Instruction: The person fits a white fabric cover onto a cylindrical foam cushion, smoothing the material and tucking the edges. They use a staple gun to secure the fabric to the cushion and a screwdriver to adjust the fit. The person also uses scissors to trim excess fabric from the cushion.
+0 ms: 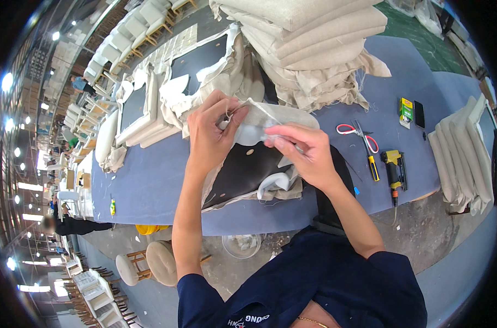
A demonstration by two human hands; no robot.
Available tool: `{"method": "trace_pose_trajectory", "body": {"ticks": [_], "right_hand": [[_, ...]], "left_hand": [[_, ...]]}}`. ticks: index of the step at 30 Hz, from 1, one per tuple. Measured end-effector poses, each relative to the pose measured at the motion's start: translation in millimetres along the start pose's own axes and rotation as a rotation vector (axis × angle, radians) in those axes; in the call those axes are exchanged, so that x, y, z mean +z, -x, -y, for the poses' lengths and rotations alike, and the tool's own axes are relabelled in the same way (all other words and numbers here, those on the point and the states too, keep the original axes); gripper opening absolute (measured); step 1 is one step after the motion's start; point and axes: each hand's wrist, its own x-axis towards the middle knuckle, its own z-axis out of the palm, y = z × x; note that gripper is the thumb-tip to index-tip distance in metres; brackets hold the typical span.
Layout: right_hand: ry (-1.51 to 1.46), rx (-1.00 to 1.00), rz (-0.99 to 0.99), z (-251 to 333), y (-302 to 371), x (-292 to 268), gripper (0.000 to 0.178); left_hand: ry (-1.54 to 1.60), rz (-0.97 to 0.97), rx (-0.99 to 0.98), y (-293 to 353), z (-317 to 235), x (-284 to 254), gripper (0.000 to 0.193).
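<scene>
In front of me lies a partly covered cushion panel with a black backing board [234, 172], face down on the blue table. Loose beige fabric [292, 116] and white padding [274, 183] show around its rim. At its far left corner, my left hand [213, 123] is closed, pinching the edge of the fabric. My right hand [307, 150] is also closed, with thumb and forefinger pressed together on thin whitish material above the board. What exactly lies between the right fingertips is partly hidden.
Stacked beige covered panels [325, 49] rise at the far side; more panels [196, 65] lie at left. On the right are red-handled scissors [347, 129], a yellow-handled screwdriver [373, 167], a staple gun [392, 164], a small box [406, 112] and a phone [419, 113]. Stools [162, 262] stand below.
</scene>
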Motion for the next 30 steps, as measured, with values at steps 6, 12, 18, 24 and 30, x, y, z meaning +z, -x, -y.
{"method": "trace_pose_trajectory", "body": {"ticks": [6,12,18,24,30], "right_hand": [[0.150,-0.026,-0.042,-28.7,-22.0,12.9,0.020],[0.367,-0.048,-0.020,-29.6,-12.8,-21.1,0.025],[0.721,0.252,-0.278,-105.6,64.2,-150.2,0.019],[1.252,0.686,-0.152,-257.3,207.9,-314.8,0.037],[1.467,0.660,0.167,-247.2,191.0,-326.5,0.038]], "left_hand": [[0.115,0.055,-0.025,-4.4,-7.1,7.0,0.016],[0.018,0.226,0.021,-5.5,-16.7,7.5,0.024],[0.005,0.165,0.008,-2.6,-2.6,2.2,0.022],[0.065,0.197,0.020,-28.0,14.1,7.7,0.023],[0.166,0.193,-0.033,-28.9,22.4,6.0,0.027]]}}
